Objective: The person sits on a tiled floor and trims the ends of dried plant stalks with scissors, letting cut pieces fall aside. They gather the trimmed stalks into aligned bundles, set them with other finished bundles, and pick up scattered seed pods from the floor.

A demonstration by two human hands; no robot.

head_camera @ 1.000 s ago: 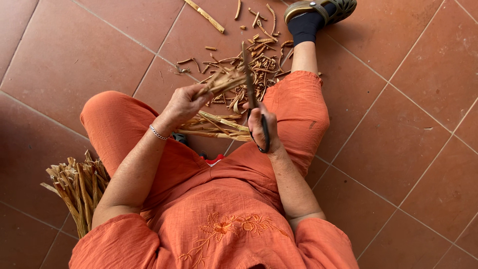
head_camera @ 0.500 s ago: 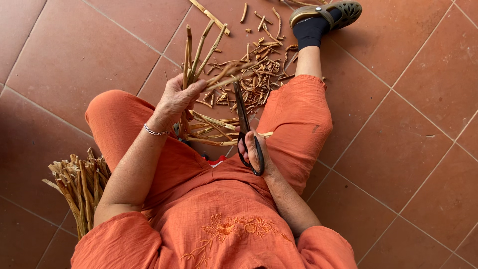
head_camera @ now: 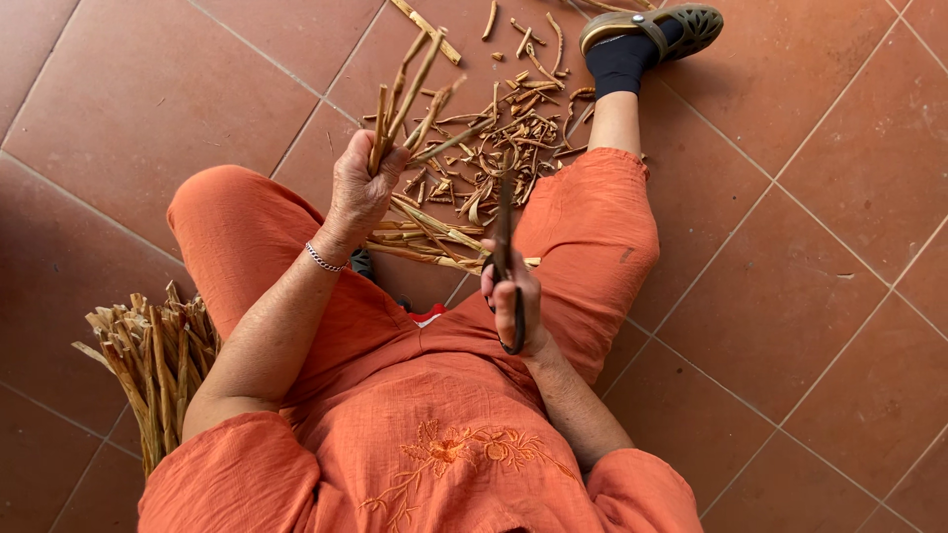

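1. Orange cloth fills the near edge: an embroidered tunic [head_camera: 434, 464] and matching trousers on a person seated on the tiled floor [head_camera: 820, 296].
2. Beside the left elbow, a bundle of dry tan strips [head_camera: 148, 360] stands on the floor, touching the sleeve.
3. Right hand [head_camera: 513, 306] is clenched through the handles of dark scissors [head_camera: 507, 247], whose blades point away from the body and look nearly closed.
4. Left hand [head_camera: 360, 192], with a silver bracelet [head_camera: 322, 260] at the wrist, grips a bunch of cut strips [head_camera: 410, 94], held upright and fanning out above the fist.
5. Between the knees, just beyond both hands, more long strips [head_camera: 425, 237] lie across the lap.
6. Farther out, short trimmings [head_camera: 504, 128] are scattered over the tiles between the legs.
7. Farthest away, a dark sock and an olive sandal [head_camera: 681, 22] rest on the floor.
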